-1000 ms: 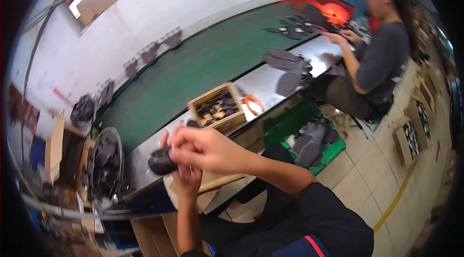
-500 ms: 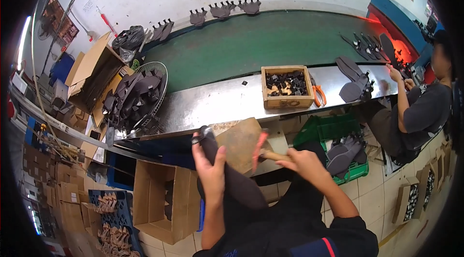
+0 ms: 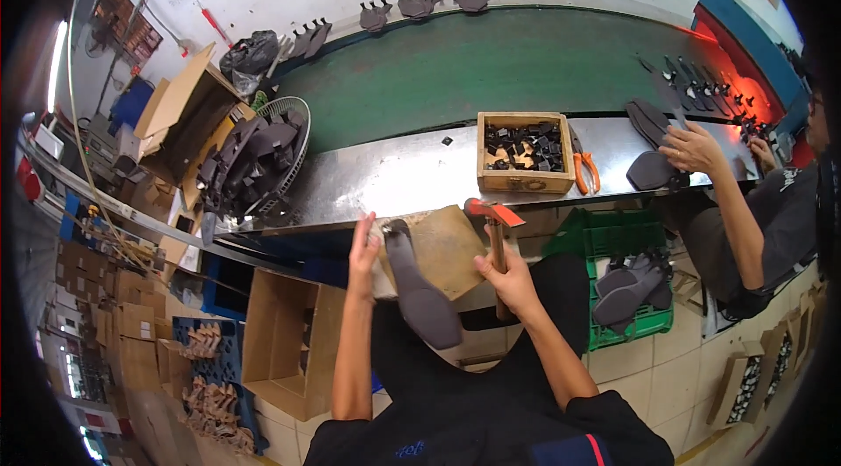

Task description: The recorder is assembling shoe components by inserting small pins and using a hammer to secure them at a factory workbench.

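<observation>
A dark grey shoe sole (image 3: 425, 301) with a small heel piece at its far end lies across a worn tan board (image 3: 447, 257) in front of me. Beside that heel end is my left hand (image 3: 362, 257), fingers stretched out; whether it touches the sole I cannot tell. My right hand (image 3: 512, 280) is wrapped round the wooden handle of a hammer (image 3: 497, 243). Its red head points up over the board's right edge.
Beyond the board, a metal ledge carries a wooden box (image 3: 526, 186) of small black pieces, orange-handled pliers (image 3: 585, 170) and a basket (image 3: 302, 146) of dark soles. A co-worker's hand (image 3: 692, 149) reaches over soles at right. A green crate (image 3: 600, 243) and a carton (image 3: 280, 378) flank me.
My left hand has loosened from the sole, which has come down onto the board. The hammer has swung from pointing left to head up. The co-worker's hand has moved over the soles.
</observation>
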